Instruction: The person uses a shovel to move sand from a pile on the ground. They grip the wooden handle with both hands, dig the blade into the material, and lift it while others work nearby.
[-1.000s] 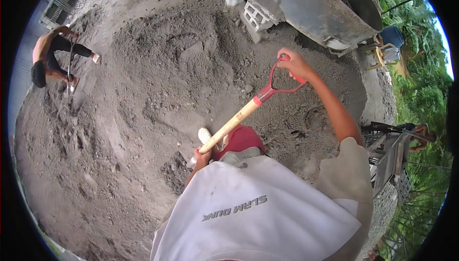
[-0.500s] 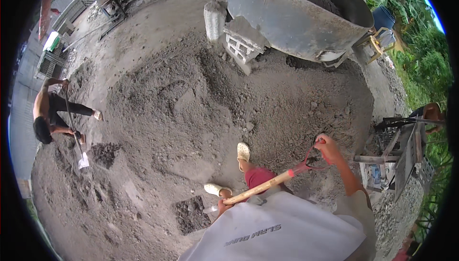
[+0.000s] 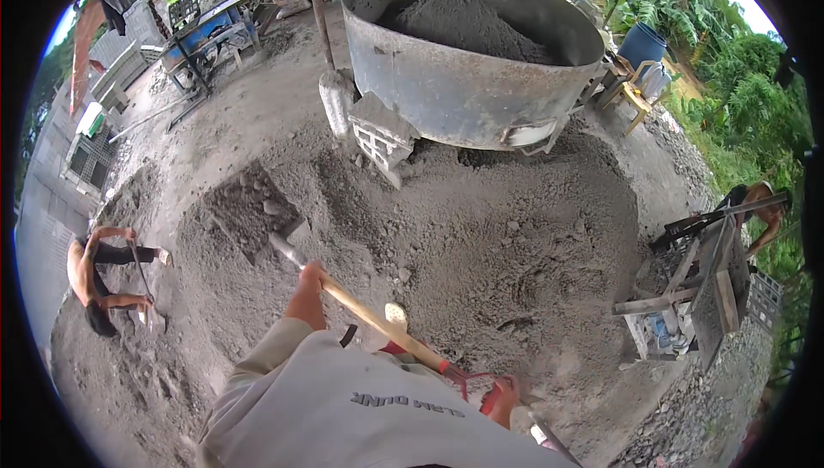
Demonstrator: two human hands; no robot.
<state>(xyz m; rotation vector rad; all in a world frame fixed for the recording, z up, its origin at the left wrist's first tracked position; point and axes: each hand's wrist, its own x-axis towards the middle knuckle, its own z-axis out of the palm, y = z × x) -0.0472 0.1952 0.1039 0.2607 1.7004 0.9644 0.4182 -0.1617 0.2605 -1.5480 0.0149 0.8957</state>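
Note:
Across my front lies a shovel with a wooden shaft [image 3: 373, 315] and a red D-shaped grip. My left hand [image 3: 312, 277] is wrapped round the lower shaft, close to the metal socket. My right hand [image 3: 505, 395] is closed on the red grip, low at the right. Dark, damp gravelly mix [image 3: 253, 211] heaps on the blade, hiding most of it; a bare corner of metal shows beside the socket. The loaded blade is over the near-left side of a broad grey pile of mix [image 3: 506, 245].
A large round metal mixer pan [image 3: 472, 99] holding grey mix stands at the back, beside a concrete block [image 3: 382, 129]. At left a co-worker [image 3: 103, 279] bends over a shovel; another [image 3: 764, 219] is behind a wooden-framed stand [image 3: 657, 305] at right. A blue barrel [image 3: 642, 44] stands far right.
The loaded shovel has swung from low beside my feet up and forward-left over the pile. My left hand has risen forward; my right hand has dropped toward my body. The left co-worker's shovel has shifted.

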